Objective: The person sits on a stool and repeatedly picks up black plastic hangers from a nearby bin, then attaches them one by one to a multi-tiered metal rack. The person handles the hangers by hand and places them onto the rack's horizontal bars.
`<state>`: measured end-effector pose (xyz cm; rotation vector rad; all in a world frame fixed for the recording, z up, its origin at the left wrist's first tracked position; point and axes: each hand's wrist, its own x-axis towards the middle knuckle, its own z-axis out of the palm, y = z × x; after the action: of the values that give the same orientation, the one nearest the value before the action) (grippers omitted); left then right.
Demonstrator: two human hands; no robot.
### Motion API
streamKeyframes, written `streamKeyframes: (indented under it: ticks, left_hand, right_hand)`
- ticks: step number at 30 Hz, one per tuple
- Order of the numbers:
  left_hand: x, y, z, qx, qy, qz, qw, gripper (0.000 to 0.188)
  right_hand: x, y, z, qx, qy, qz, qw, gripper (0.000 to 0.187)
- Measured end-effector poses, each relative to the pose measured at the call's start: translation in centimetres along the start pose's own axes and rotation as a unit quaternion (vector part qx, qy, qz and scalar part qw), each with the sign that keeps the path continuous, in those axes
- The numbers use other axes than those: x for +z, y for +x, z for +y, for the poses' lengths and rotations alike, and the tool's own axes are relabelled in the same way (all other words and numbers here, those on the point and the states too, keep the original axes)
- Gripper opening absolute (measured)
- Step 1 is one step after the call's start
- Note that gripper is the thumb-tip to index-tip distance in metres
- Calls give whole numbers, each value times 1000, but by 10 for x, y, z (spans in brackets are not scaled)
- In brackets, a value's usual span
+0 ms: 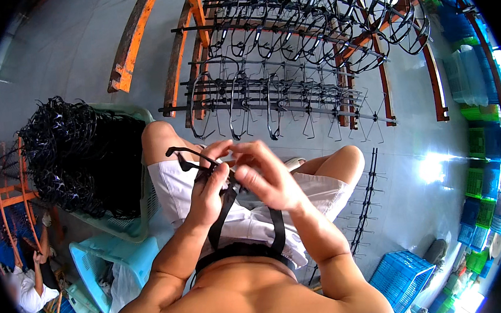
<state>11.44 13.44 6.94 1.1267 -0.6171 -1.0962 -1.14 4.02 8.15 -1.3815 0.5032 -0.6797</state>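
Note:
A thin black plastic piece with hooked ends [190, 154], like a spectacle frame, is held in front of my lap. My left hand [209, 186] is closed round it, thumb on top, and its two slender arms stick out to the left. Close beside it, my right hand [269, 175] has its thumb and fingers apart, fingertips near the piece and my left fingers. I see nothing clearly gripped in it. The middle of the piece is hidden by my hands. At my left stands a pale green crate [147, 209] heaped with shiny black curved parts [65, 153].
Ahead, an orange rack [176, 74] carries rows of black rods with hanging black loops [272, 99]. Another hooked rod [364, 200] lies right of my knee. A light blue crate [88, 260], a blue basket [398, 277] and stacked crates [475, 183] stand around. A person [34, 285] sits far left.

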Motion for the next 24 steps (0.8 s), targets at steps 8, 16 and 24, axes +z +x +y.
streamKeyframes:
  ticks: [8, 16, 24]
  left_hand:
    - [-3, -25, -11, -86, -204, -129, 967, 73]
    - [22, -45, -21, -55, -36, -80, 995, 34]
    - [7, -59, 8, -75, 117, -148, 979, 37]
  right_hand:
    - [23, -26, 7, 145, 101, 94, 980, 15]
    - [5, -36, 14, 50, -167, 194, 965, 21]
    - [-30, -16, -41, -162, -350, -153, 910, 57]
